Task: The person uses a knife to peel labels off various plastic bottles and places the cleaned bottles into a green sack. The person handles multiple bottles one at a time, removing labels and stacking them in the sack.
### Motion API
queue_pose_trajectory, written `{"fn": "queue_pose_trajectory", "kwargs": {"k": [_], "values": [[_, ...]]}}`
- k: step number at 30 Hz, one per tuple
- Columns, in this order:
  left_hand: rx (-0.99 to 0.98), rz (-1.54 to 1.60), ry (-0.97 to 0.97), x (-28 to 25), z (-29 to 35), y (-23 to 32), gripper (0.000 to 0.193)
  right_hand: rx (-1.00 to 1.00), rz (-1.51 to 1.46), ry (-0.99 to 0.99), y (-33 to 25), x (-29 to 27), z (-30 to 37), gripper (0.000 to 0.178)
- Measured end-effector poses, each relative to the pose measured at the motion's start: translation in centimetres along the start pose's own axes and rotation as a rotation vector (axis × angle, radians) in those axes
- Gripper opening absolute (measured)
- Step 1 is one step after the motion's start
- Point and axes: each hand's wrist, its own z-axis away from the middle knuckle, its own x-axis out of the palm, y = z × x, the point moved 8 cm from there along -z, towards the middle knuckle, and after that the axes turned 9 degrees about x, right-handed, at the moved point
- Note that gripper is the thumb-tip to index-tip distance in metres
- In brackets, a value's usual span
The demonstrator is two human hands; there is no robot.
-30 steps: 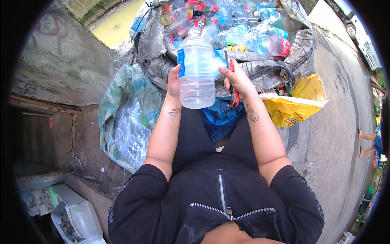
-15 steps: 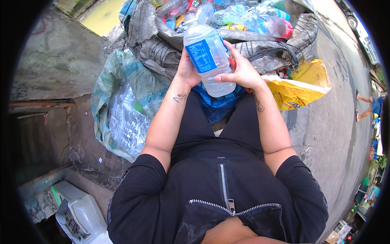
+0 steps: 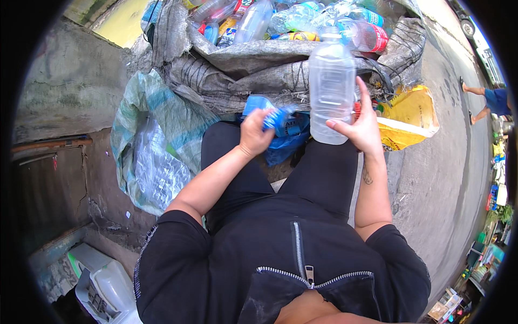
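Clamping clear bottle (image 3: 331, 89) upright — right hand (image 3: 360, 128); left hand (image 3: 255, 133) fisted on blue label (image 3: 276, 117).

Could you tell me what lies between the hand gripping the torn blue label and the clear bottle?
In the head view, only the blue bag on the lap shows between the left hand and the clear bottle.

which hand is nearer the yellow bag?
Right. The right hand holds the clear bottle just beside the yellow bag, at its left edge. The left hand, gripping a blue label, sits farther left, over the blue bag.
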Motion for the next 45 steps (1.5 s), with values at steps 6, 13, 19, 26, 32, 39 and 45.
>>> {"fn": "queue_pose_trajectory", "kwargs": {"k": [6,13,19,26,32,39,45], "values": [[-0.111,-0.395,-0.792,16.5,7.2,-11.7,0.047,-0.095,-0.426,-0.034,-1.9,-2.1,0.1,0.111],[-0.687,-0.350,-1.229,16.9,10.9,-14.8,0.077,0.014,-0.362,-0.042,0.0,-2.0,0.6,0.109],[-0.807,0.806,-0.895,0.3,0.8,-1.1,0.087,-0.043,-0.326,-0.270,-2.8,6.8,-1.2,0.105],[-0.431,0.952,0.505,-19.6,4.0,-2.7,0.104,-0.247,0.245,-0.695,-11.2,28.2,-0.4,0.097],[-1.106,-0.403,0.107,-42.1,22.4,-15.2,0.102,0.237,0.096,-0.756,-4.8,42.1,-3.4,0.069],[-1.159,-1.015,-0.416,-42.6,13.2,-22.1,0.100,0.354,0.053,-0.438,4.5,52.1,-6.1,0.081],[-1.387,-1.096,0.590,-52.5,29.1,-23.7,0.096,0.030,0.278,-0.333,1.9,50.4,-6.9,0.100]]}}
